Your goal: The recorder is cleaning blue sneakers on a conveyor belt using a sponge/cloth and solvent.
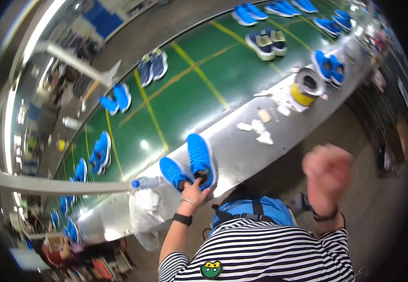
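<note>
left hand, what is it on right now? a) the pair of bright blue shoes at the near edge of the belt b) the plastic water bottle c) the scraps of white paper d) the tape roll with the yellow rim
a: the left hand has its fingers at the heels of the pair of bright blue shoes on the metal edge of the green conveyor belt, while the right hand is raised, blurred and apart from the belt.

Conveyor belt (199,89) runs from lower left to upper right, metal ledge (241,150) along its near edge. Pair of sneakers (190,164) on ledge at belt edge — left hand (195,191) touching their heels. Water bottle (145,182) just left of pair, plastic bag (147,211) below it. Tape roll (307,87) farther right on ledge, paper scraps (258,127) between. More sneaker pairs (265,42) spread along belt. Right hand (327,171) raised off ledge — apart from everything.
</note>
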Action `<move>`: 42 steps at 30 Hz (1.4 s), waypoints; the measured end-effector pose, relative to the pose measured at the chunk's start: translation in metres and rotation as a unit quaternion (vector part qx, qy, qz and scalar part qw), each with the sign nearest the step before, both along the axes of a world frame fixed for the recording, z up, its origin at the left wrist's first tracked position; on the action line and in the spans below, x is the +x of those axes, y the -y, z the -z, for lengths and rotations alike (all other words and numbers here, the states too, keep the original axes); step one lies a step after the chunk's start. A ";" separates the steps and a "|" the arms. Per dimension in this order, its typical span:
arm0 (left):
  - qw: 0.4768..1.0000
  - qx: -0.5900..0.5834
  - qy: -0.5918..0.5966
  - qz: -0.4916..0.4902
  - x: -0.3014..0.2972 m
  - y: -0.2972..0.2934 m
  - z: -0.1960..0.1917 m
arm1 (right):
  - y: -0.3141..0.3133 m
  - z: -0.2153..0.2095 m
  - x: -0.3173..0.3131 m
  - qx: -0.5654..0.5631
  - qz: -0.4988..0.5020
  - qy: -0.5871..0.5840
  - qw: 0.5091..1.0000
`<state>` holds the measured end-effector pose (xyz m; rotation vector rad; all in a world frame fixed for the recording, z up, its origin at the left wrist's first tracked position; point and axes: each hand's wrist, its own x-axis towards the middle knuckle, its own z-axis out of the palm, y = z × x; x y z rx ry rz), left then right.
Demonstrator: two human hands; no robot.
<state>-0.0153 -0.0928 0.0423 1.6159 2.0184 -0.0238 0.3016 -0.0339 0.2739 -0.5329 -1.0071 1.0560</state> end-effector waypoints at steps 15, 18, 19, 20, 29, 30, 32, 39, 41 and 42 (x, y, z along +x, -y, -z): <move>0.780 0.277 0.256 -0.499 -0.003 0.039 -0.009 | -0.055 0.270 -0.167 -0.216 -0.253 0.570 0.752; 0.832 0.276 0.165 -0.451 -0.029 0.042 0.029 | -0.060 0.267 -0.169 -0.235 -0.269 0.578 0.733; 0.827 0.278 0.164 -0.459 -0.037 0.044 0.040 | -0.062 0.265 -0.170 -0.232 -0.270 0.585 0.728; 0.858 0.247 0.195 -0.406 -0.046 0.045 0.050 | -0.064 0.261 -0.171 -0.234 -0.286 0.588 0.720; 0.839 0.088 0.463 -0.274 -0.053 0.021 0.036 | -0.073 0.270 -0.153 -0.161 -0.320 0.606 0.711; 0.813 0.072 0.502 -0.286 -0.047 0.012 0.030 | -0.078 0.258 -0.150 -0.172 -0.373 0.574 0.708; 0.817 0.056 0.508 -0.269 -0.051 0.008 0.025 | -0.086 0.255 -0.135 -0.173 -0.428 0.521 0.718; 0.969 0.084 0.192 -0.128 -0.057 -0.020 -0.065 | -0.168 0.238 -0.022 -0.259 0.017 0.518 0.815; 0.969 0.096 0.190 -0.126 -0.042 -0.046 -0.079 | -0.191 0.247 0.004 -0.283 0.076 0.558 0.776; 0.968 0.115 0.182 -0.130 -0.032 -0.060 -0.083 | -0.199 0.256 0.013 -0.291 0.070 0.587 0.752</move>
